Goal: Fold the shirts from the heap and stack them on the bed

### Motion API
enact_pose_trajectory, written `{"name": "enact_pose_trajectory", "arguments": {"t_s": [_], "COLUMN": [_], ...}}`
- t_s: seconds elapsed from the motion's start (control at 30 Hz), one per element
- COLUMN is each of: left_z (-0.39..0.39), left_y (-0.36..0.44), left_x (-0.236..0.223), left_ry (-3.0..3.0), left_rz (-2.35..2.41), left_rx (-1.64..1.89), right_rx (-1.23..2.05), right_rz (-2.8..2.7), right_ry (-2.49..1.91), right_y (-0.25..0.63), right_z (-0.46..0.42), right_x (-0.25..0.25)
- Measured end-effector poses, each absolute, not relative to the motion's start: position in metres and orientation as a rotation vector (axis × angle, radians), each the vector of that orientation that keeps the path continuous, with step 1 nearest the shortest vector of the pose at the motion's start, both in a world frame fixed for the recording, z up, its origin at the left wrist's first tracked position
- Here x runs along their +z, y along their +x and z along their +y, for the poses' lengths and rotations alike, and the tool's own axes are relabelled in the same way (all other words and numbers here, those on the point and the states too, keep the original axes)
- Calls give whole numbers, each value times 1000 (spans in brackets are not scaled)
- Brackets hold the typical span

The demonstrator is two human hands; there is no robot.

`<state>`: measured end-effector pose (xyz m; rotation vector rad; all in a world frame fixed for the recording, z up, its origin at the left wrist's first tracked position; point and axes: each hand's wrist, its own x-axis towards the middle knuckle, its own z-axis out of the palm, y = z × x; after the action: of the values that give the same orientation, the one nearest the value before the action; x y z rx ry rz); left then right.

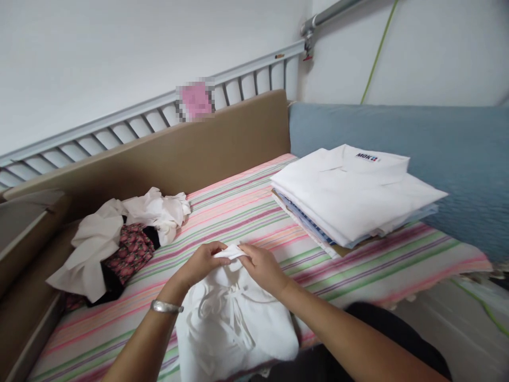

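A white blouse (238, 334) with ties down its front lies folded at the near edge of the striped cloth. At its top, my left hand (204, 262) pinches the collar from the left side. My right hand (262, 267) grips the same collar from the right, its thumb close to the left thumb. Both hands are closed on the fabric, which rises a little between them. The blouse's lower edge runs out of view at the bottom.
A stack of folded white shirts (338, 196) sits to the right on the striped cloth (222, 207). Rumpled white clothing (97, 239) and a floral garment (131, 252) lie at the left. Beige padding (238, 130) and a blue backrest (397, 130) border the back.
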<state>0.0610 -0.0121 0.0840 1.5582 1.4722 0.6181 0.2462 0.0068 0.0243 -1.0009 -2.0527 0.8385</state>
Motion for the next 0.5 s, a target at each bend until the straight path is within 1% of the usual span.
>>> {"name": "enact_pose_trajectory", "arguments": {"t_s": [0.1,0.2,0.33,0.43,0.5], "left_z": [-1,16,42,49,47], "left_y": [56,56,70,83,87], "left_x": [79,69,29,-2,-9], "left_ry": [1428,1622,1834,1837,1837], "left_rz": [1506,1665,1938,2103,2187], "left_rx": [604,462,268,249,279], "right_rx": [918,961,979,967,963], "right_rz": [-2077,-2040,-1999,-2068,-2105], "right_ry": [-1083,-1225,-1438,-1457,-1421], "right_y": [249,251,252,251,251], "right_z": [13,25,43,51,54], "right_x": [20,13,-2,-12,-14]}}
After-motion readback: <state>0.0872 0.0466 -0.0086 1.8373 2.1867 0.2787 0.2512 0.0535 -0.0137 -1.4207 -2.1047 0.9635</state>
